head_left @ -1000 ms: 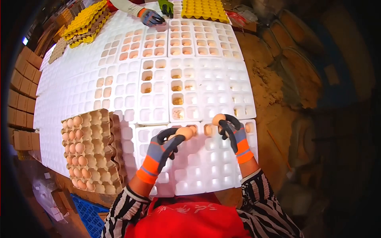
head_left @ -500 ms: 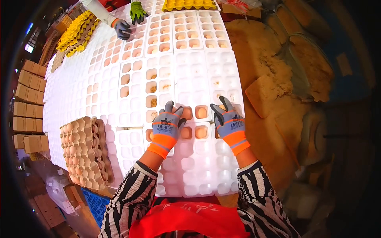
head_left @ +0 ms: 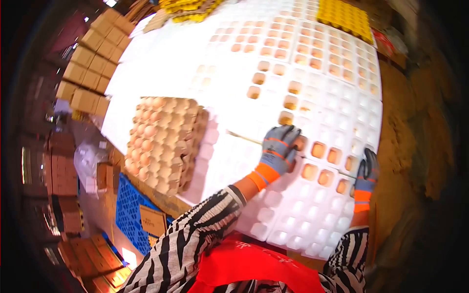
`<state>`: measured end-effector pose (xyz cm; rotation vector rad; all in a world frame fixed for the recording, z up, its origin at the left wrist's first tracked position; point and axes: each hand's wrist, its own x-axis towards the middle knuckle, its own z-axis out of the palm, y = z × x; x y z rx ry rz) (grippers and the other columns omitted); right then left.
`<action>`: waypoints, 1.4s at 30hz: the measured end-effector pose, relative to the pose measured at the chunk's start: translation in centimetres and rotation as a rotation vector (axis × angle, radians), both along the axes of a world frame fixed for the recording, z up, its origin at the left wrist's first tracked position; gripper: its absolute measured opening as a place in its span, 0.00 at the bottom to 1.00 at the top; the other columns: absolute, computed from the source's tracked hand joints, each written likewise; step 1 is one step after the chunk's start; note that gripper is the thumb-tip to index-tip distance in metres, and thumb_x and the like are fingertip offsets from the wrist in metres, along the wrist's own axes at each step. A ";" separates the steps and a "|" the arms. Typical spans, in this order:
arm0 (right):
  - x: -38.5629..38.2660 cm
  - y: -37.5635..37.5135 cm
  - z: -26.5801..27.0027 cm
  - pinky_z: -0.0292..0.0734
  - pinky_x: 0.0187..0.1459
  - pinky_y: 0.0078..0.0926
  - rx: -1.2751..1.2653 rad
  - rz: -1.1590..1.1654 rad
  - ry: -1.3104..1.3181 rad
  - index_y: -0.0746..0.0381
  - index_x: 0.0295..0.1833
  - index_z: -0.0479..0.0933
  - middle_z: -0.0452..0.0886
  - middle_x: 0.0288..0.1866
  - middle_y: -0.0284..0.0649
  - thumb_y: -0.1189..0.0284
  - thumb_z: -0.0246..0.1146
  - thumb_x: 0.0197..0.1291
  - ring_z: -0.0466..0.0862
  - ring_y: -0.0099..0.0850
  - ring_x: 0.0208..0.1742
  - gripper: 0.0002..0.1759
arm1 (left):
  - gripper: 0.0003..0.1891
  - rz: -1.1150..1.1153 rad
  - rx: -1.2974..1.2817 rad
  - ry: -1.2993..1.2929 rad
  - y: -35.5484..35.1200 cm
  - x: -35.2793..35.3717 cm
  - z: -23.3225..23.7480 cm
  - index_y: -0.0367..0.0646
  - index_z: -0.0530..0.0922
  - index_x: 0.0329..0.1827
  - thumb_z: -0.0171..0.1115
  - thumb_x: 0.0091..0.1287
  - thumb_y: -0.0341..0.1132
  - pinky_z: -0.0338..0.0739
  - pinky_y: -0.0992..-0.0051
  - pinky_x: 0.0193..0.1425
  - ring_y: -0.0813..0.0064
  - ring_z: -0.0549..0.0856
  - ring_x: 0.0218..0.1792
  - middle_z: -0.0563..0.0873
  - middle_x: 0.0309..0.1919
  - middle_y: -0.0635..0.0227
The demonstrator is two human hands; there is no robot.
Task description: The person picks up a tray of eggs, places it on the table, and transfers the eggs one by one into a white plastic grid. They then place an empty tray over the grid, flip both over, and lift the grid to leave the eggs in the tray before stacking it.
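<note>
My left hand (head_left: 277, 149), in a grey glove with an orange cuff, is over the white foam egg tray (head_left: 273, 199). Its fingers are apart, close to a brown egg (head_left: 300, 143) in a cell. At the tray's right edge is my right hand (head_left: 367, 172), gloved alike, fingers stretched out beside another egg (head_left: 351, 163). Nothing shows in its grasp, though its palm side is hidden. Between the hands, several brown eggs sit in two rows of cells, among them one egg (head_left: 318, 149) in the farther row and one egg (head_left: 309, 171) in the nearer.
To the left stands a stack of cardboard egg flats (head_left: 168, 146), its top partly filled with eggs. Yellow egg flats (head_left: 345, 19) lie at the far side. Cardboard boxes (head_left: 90, 63) and a blue pallet (head_left: 131, 210) are beyond the table's left side.
The view has swung left, so the trays appear farther right. My hands remain near the egg rows, with the left turned more sideways. The other person's gloved hands are out of view.
</note>
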<state>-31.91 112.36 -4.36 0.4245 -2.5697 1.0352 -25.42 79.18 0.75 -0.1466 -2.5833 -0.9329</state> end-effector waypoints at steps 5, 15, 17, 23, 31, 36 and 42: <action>3.5 -11.7 8.2 0.71 0.62 0.31 -0.313 0.010 -0.197 0.67 0.64 0.74 0.78 0.61 0.45 0.79 0.56 0.67 0.77 0.34 0.61 0.21 | 0.26 -0.106 0.070 0.027 -7.3 10.4 10.3 0.41 0.76 0.63 0.57 0.57 0.20 0.73 0.60 0.63 0.51 0.78 0.59 0.77 0.59 0.53; 22.0 -46.1 17.3 0.78 0.44 0.35 -0.106 0.899 -0.087 0.57 0.58 0.79 0.79 0.46 0.43 0.68 0.73 0.52 0.80 0.42 0.42 0.25 | 0.32 0.223 -0.189 -0.314 -37.3 30.3 16.6 0.44 0.74 0.65 0.60 0.53 0.17 0.69 0.60 0.67 0.52 0.74 0.61 0.76 0.58 0.56; 24.2 -50.0 17.2 0.75 0.42 0.39 0.083 0.856 -0.040 0.58 0.58 0.77 0.78 0.44 0.42 0.63 0.72 0.51 0.78 0.42 0.42 0.27 | 0.33 0.093 -0.371 -0.334 -38.9 30.8 16.2 0.45 0.73 0.66 0.69 0.52 0.24 0.70 0.58 0.64 0.53 0.75 0.58 0.76 0.58 0.57; 26.8 -54.1 16.1 0.71 0.40 0.39 0.325 0.694 0.052 0.57 0.49 0.75 0.75 0.39 0.41 0.64 0.68 0.52 0.75 0.43 0.40 0.19 | 0.23 -0.079 -0.563 -0.307 -39.9 28.7 13.1 0.51 0.78 0.53 0.72 0.52 0.36 0.72 0.64 0.52 0.62 0.78 0.48 0.79 0.46 0.65; 24.6 -52.1 17.6 0.79 0.42 0.20 -0.461 0.532 -0.797 0.63 0.50 0.74 0.82 0.44 0.36 0.75 0.72 0.54 0.82 0.23 0.42 0.19 | 0.16 0.030 0.494 -0.339 -41.8 28.6 13.1 0.42 0.77 0.50 0.69 0.59 0.30 0.77 0.70 0.50 0.72 0.83 0.43 0.81 0.40 0.66; 21.2 -49.2 18.1 0.82 0.51 0.26 -0.902 0.458 -1.044 0.65 0.59 0.70 0.80 0.55 0.43 0.79 0.71 0.53 0.82 0.29 0.52 0.27 | 0.18 0.026 0.998 -0.441 -43.5 27.0 15.3 0.37 0.75 0.54 0.60 0.60 0.30 0.78 0.73 0.53 0.72 0.83 0.48 0.80 0.48 0.65; 21.1 -49.1 18.1 0.81 0.55 0.26 -0.549 0.494 -0.860 0.65 0.57 0.71 0.80 0.57 0.42 0.81 0.72 0.50 0.82 0.28 0.54 0.28 | 0.21 -0.078 -0.570 -0.152 -40.8 23.9 12.2 0.50 0.78 0.51 0.67 0.51 0.36 0.79 0.66 0.38 0.62 0.81 0.39 0.78 0.44 0.64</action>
